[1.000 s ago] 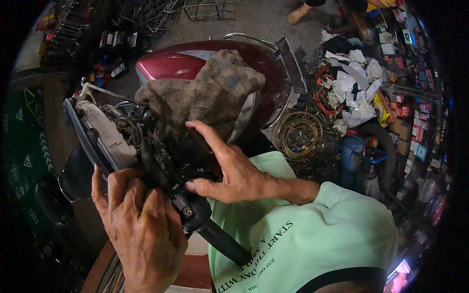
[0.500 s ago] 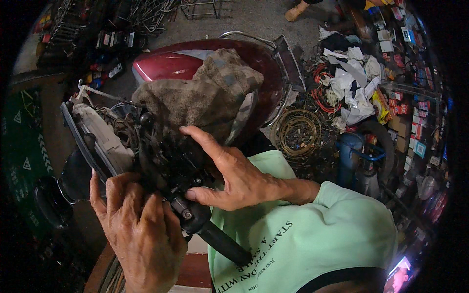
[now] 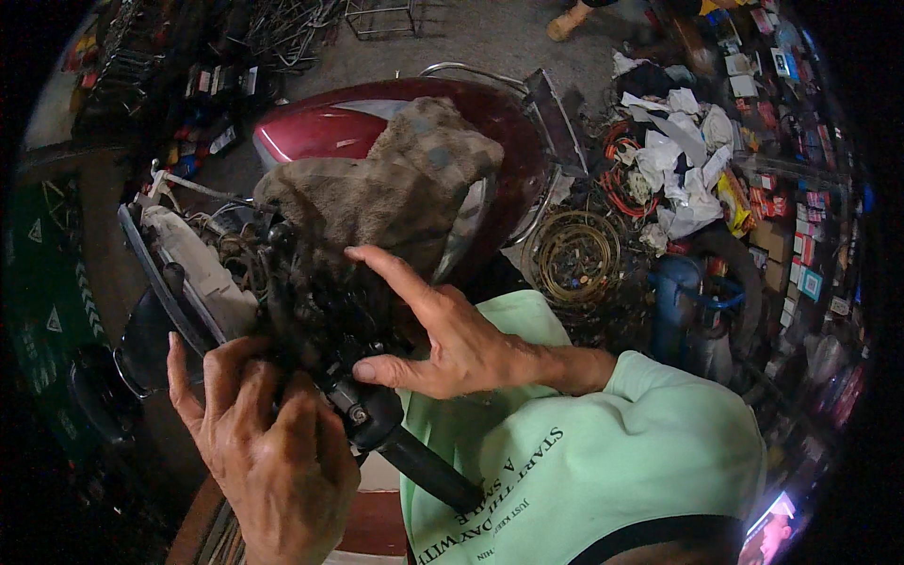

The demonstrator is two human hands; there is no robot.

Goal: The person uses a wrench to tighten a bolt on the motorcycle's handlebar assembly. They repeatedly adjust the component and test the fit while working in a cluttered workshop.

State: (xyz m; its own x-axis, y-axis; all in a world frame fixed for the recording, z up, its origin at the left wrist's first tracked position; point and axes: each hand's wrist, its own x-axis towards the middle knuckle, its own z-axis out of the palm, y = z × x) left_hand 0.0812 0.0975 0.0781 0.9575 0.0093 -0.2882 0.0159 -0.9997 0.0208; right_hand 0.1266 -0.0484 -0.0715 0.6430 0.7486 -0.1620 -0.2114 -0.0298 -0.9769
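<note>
My left hand [image 3: 264, 443] curls over the left end of the handlebar assembly [image 3: 301, 301], outer finger raised; what its bent fingers grip is hidden. My right hand [image 3: 447, 344] is spread, thumb touching a black fitting by the grip [image 3: 424, 461], index fingertip near a brown checked cloth [image 3: 395, 188]. The cloth drapes over a dark red motorbike body [image 3: 315, 130]. A white plastic housing [image 3: 193, 264] with exposed cables sits beside the bars.
A metal rack [image 3: 556, 127] juts at the bike's back. At right are coiled wires [image 3: 570, 254], white scraps [image 3: 683, 160], a blue cylinder [image 3: 673, 301] and stacked small boxes [image 3: 800, 245]. Tools [image 3: 217, 80] lie upper left, a green mat [image 3: 42, 282] left. Another person's leg [image 3: 570, 21] shows on top.
The view has shifted slightly. My left hand's outer finger has moved a little outward, and my right index finger has lowered slightly on screen, while its thumb stays at the handlebar fitting.
</note>
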